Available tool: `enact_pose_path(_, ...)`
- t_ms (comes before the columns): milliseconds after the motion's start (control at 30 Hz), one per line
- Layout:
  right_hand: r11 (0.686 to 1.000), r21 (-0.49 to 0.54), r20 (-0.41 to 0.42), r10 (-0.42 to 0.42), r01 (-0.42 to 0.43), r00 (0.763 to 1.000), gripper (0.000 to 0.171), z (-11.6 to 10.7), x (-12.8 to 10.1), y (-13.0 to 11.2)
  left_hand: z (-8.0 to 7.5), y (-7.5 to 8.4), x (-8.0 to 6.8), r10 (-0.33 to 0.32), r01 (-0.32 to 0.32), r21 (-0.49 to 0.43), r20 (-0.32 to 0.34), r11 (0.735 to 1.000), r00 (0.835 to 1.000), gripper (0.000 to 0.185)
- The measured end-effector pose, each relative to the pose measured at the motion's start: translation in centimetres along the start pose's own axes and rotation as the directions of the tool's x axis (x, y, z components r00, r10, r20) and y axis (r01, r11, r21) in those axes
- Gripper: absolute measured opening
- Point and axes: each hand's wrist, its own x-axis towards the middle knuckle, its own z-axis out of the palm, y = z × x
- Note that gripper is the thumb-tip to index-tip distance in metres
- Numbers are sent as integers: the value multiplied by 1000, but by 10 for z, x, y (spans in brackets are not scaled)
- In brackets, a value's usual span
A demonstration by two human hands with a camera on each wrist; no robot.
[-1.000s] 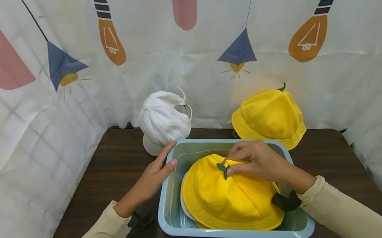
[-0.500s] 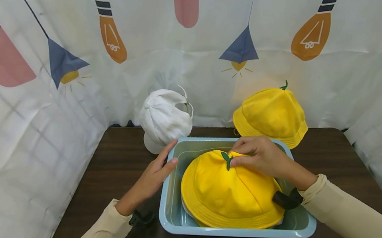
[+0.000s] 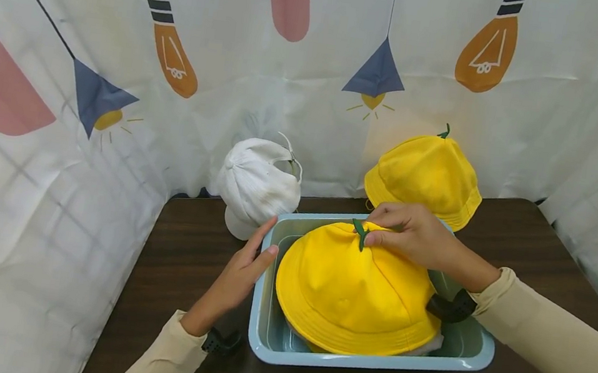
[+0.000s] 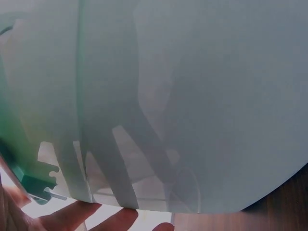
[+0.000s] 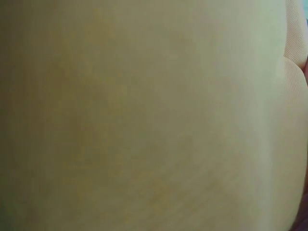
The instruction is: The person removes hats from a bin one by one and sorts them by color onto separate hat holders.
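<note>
My right hand [image 3: 411, 236] pinches the crown of a yellow bucket hat [image 3: 348, 287] beside its green leaf. The hat is partly lifted within a light blue plastic basin [image 3: 343, 364], with pale material showing beneath its brim. At the basin's left rim, my left hand [image 3: 239, 273] rests with fairly straight fingers along the outside, its thumb tip at the rim. In the left wrist view, fingertips [image 4: 118, 220] appear by the basin's glossy wall [image 4: 216, 106]. The right wrist view is filled by a blurred yellowish-beige surface, so the right fingers are hidden there.
Behind the basin's left corner stands a white baseball cap [image 3: 260, 181]. A second yellow hat [image 3: 427, 178], also with a green stem, sits behind the right side. The dark wooden table [image 3: 181, 259] ends at a patterned white curtain [image 3: 309, 106].
My right hand has raised the yellow hat slightly, its brim shifting left and more pale material now showing underneath at right. My left hand has stayed at the basin's rim.
</note>
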Motion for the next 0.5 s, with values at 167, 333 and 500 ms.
enact_pose_path(167, 999, 44, -14, 18, -17, 1000, 11, -4, 1, -4, 0, 0, 0, -3, 3, -10, 7, 1000, 1000, 59)
enact_pose_path(333, 998, 68, -30, 12, -9, 999, 11, -9, 1, -10, 1, 1, -1, -9, 9, -13, 11, 1000, 1000, 59)
enact_pose_path(500, 998, 55, -49, -4, 6, 999, 12, -16, 0, -18, 0, 0, -1, -9, 10, -15, 10, 1000, 1000, 59)
